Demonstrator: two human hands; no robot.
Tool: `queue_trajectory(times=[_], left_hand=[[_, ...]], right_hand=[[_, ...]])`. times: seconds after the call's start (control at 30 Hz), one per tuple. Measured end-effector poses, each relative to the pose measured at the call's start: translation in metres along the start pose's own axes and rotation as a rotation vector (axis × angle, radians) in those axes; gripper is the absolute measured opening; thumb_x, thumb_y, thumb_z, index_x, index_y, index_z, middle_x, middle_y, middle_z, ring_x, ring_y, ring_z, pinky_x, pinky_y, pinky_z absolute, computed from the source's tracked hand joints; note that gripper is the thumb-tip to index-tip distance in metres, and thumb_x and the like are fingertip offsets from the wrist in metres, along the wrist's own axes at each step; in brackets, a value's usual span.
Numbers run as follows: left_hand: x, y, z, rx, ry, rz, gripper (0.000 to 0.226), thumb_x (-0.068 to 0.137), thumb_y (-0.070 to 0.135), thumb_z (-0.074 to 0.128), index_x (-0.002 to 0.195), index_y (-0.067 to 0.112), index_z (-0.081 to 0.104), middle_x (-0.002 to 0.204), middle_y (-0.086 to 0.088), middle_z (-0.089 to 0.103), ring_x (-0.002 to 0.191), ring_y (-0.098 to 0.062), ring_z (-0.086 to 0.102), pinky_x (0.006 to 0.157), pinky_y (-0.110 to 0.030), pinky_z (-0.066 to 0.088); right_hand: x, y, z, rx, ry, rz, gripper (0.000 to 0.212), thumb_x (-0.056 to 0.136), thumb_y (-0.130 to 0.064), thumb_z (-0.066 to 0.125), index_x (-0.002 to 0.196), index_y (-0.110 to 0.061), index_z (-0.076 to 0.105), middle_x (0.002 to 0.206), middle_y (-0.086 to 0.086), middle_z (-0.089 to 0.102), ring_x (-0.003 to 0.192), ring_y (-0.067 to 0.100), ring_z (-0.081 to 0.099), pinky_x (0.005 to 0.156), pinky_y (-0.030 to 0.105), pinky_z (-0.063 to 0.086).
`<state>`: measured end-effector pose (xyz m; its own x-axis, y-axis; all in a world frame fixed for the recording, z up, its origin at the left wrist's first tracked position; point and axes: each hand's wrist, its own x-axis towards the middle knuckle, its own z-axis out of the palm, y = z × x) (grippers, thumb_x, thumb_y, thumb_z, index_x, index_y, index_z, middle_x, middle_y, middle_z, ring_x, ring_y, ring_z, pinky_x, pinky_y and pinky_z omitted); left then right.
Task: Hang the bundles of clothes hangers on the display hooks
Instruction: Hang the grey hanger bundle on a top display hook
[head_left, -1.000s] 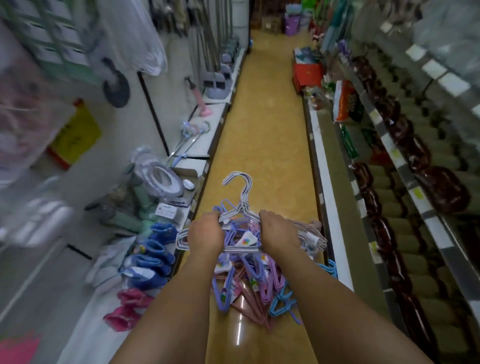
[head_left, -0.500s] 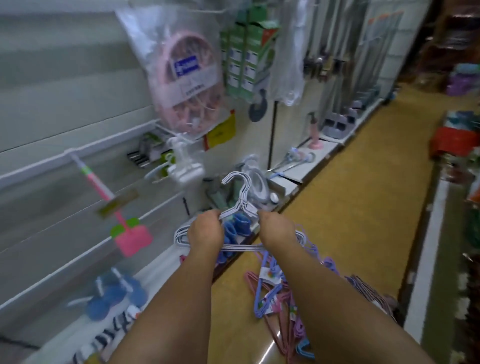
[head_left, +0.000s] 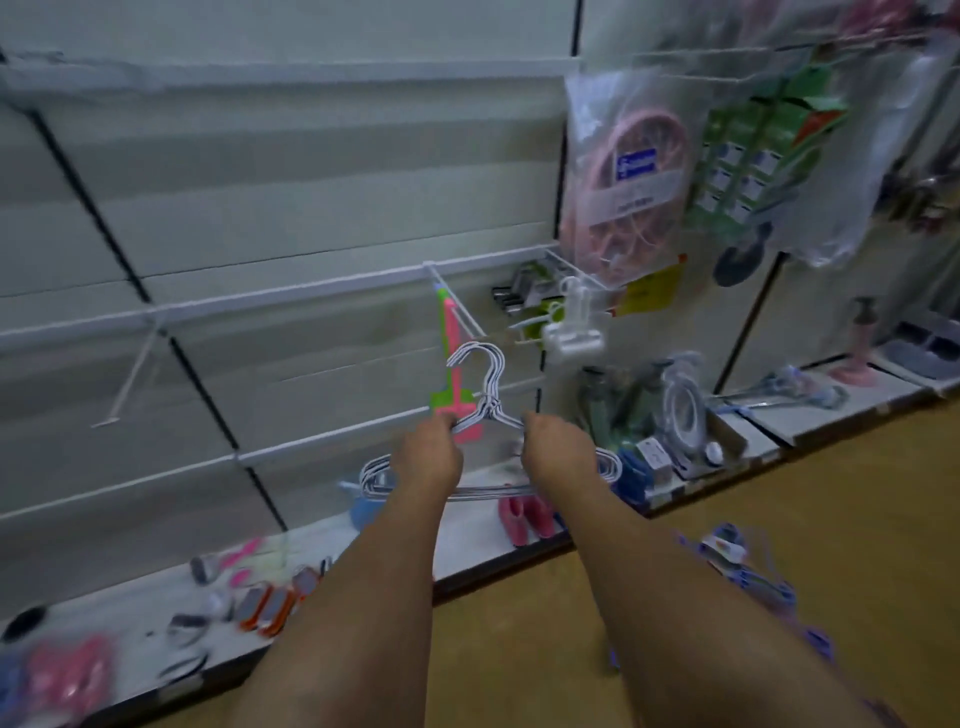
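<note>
A bundle of white wire hangers (head_left: 488, 384) is held upright in front of the slat wall, hooks pointing up. My left hand (head_left: 428, 457) grips its left shoulder and my right hand (head_left: 558, 452) grips its right shoulder. A white display hook (head_left: 460, 312) juts out from a wall rail just above the bundle, with a pink and green item (head_left: 454, 384) hanging from it. An empty white display hook (head_left: 132, 379) sticks out further left. More coloured hanger bundles (head_left: 748, 582) lie on the floor at the right.
A bagged pink round rack (head_left: 628, 176) and green boxes (head_left: 753, 156) hang at the upper right. White clips (head_left: 571, 327) hang beside them. The low base shelf (head_left: 467, 551) carries pink shoes, brushes and small goods. Yellow floor lies at the lower right.
My view has swung left from the aisle to the slat wall. Both hands carried the white hanger bundle up off the floor pile, toward the hooks on the wall.
</note>
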<state>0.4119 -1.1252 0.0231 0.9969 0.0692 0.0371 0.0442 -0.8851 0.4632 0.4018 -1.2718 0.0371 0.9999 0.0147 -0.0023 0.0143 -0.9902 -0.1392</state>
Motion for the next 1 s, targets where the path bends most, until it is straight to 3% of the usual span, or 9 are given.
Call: queue_trajectory(times=[0.1, 0.43, 0.8, 1.0], left_hand=[[-0.008, -0.041, -0.035, 0.005, 0.06, -0.016, 0.042, 0.083, 0.004, 0.05, 0.117, 0.024, 0.063, 0.11, -0.014, 0.066, 0.106, -0.035, 0.06, 0.083, -0.038, 0.048], [-0.012, -0.141, -0.152, 0.061, 0.257, 0.001, 0.036, 0.092, 0.009, 0.045, 0.12, 0.025, 0.062, 0.115, -0.009, 0.058, 0.106, -0.032, 0.056, 0.083, -0.036, 0.046], [0.018, -0.146, -0.254, 0.055, 0.513, 0.102, 0.042, 0.093, 0.014, 0.039, 0.132, 0.024, 0.051, 0.125, 0.0, 0.054, 0.11, -0.025, 0.054, 0.082, -0.036, 0.047], [0.063, -0.123, -0.303, 0.074, 0.708, 0.154, 0.05, 0.093, 0.005, 0.037, 0.137, 0.026, 0.048, 0.128, 0.0, 0.056, 0.107, -0.027, 0.056, 0.079, -0.034, 0.043]], right_hand=[[0.001, -0.051, -0.001, 0.035, 0.048, -0.056, 0.03, 0.092, -0.006, 0.041, 0.119, -0.012, 0.054, 0.113, 0.012, 0.063, 0.104, 0.033, 0.061, 0.081, 0.037, 0.048], [0.004, -0.19, -0.031, 0.123, 0.267, -0.133, 0.019, 0.093, -0.009, 0.044, 0.104, -0.015, 0.058, 0.106, 0.012, 0.065, 0.1, 0.033, 0.061, 0.068, 0.032, 0.04], [0.043, -0.255, -0.119, 0.157, 0.509, -0.174, 0.028, 0.096, -0.012, 0.041, 0.118, -0.019, 0.057, 0.118, 0.007, 0.061, 0.109, 0.031, 0.058, 0.08, 0.035, 0.044], [0.084, -0.271, -0.178, 0.208, 0.641, -0.197, 0.024, 0.097, -0.014, 0.043, 0.114, -0.02, 0.059, 0.11, 0.009, 0.064, 0.101, 0.035, 0.059, 0.068, 0.032, 0.037]])
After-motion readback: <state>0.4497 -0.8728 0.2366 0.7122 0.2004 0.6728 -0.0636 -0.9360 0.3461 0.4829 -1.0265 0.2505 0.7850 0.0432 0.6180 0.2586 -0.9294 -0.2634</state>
